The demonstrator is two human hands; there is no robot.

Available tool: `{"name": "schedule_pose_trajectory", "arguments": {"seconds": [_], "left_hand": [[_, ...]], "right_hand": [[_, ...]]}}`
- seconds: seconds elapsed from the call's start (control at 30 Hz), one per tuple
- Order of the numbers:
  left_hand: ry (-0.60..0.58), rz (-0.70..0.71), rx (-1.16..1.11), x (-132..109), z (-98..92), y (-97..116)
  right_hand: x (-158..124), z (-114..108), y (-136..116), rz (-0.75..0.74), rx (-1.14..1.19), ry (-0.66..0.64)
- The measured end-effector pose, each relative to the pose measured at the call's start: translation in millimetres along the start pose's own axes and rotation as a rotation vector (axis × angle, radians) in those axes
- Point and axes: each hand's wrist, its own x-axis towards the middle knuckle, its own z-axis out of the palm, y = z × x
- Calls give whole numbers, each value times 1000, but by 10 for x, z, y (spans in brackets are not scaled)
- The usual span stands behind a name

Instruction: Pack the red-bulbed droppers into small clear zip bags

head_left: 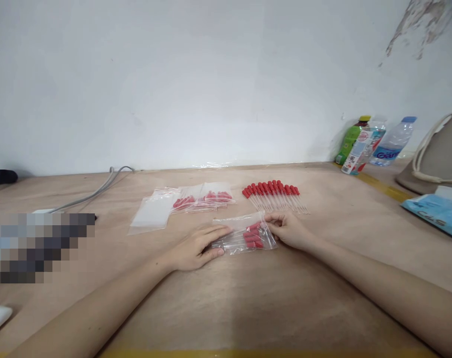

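Note:
A clear zip-lock bag (231,243) holding several red-bulbed droppers (253,236) lies on the table in front of me. The red bulbs point toward the bag's right end, their clear stems to the left. My right hand (289,229) pinches the bag's right edge, some of its fingertips hidden behind the plastic. At the left end rests my left hand (201,246), fingers stretched out and thumb apart, its fingertips touching the bag. Just beyond my right hand, a row of loose droppers (274,194) lies side by side, bulbs toward the wall.
Filled bags of droppers (207,196) overlap behind my left hand, next to flat unfilled zip bags (151,211). Bottles (392,144) and a drink carton (356,154) stand at the back right, near a blue packet (434,211). A grey cable (95,191) crosses the left side.

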Motion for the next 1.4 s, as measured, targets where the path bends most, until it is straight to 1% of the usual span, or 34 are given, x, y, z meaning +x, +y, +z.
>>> {"name": "schedule_pose_trajectory", "arguments": {"seconds": [0.07, 0.1, 0.13, 0.17, 0.23, 0.27, 0.3, 0.33, 0.4, 0.47, 0.5, 0.6, 0.73, 0.83, 0.97, 1.03, 1.1, 1.17, 1.23, 1.27, 1.33, 1.4], "left_hand": [[0, 2, 0, -3, 3, -5], [2, 4, 0, -4, 5, -9], [5, 7, 0, -4, 7, -14], [7, 12, 0, -4, 10, -19], [2, 24, -6, -2, 14, -28], [-2, 28, -8, -1, 14, -31], [-7, 31, -8, 1, 14, -33], [-13, 33, -9, 3, 12, -34], [-19, 36, -10, 4, 7, -30], [-20, 36, -16, 4, -1, -19], [-16, 35, -21, 3, -6, -11], [0, 39, -30, 4, -20, 13], [8, 52, -33, 11, -33, 30], [12, 58, -35, 11, -33, 28], [-6, 48, -19, 5, -21, 18], [-14, 39, -12, 4, -15, 15], [-12, 38, -10, 7, -14, 15], [-11, 46, -9, 10, -16, 16], [-7, 53, -8, 11, -19, 16], [-5, 50, -6, 10, -20, 14], [-2, 34, 0, 7, -18, 6], [-2, 16, 11, 2, -12, -6]], "right_hand": [[6, 35, 29, -36, -82, 101], [7, 49, 42, -63, -127, 132], [7, 56, 52, -94, -164, 138], [8, 55, 57, -120, -183, 115], [12, 18, 51, -127, -165, 9], [19, -18, 39, -101, -150, -41], [32, -64, 22, -64, -150, -62], [53, -116, -1, -26, -178, -50], [120, -216, -60, 16, -315, 60], [228, -276, -132, -2, -503, 200], [295, -281, -170, -16, -592, 249], [528, -194, -266, -12, -788, 296], [814, 28, -328, 139, -977, 252], [950, 147, -334, 217, -1010, 232], [1019, 199, -352, 243, -973, 253], [1003, 166, -377, 231, -943, 263], [949, 82, -395, 164, -864, 295], [849, -45, -381, 32, -666, 371], [702, -184, -324, -107, -379, 469], [615, -244, -280, -147, -247, 506], [430, -325, -178, -158, -49, 549], [259, -341, -77, -121, 86, 550]]}}
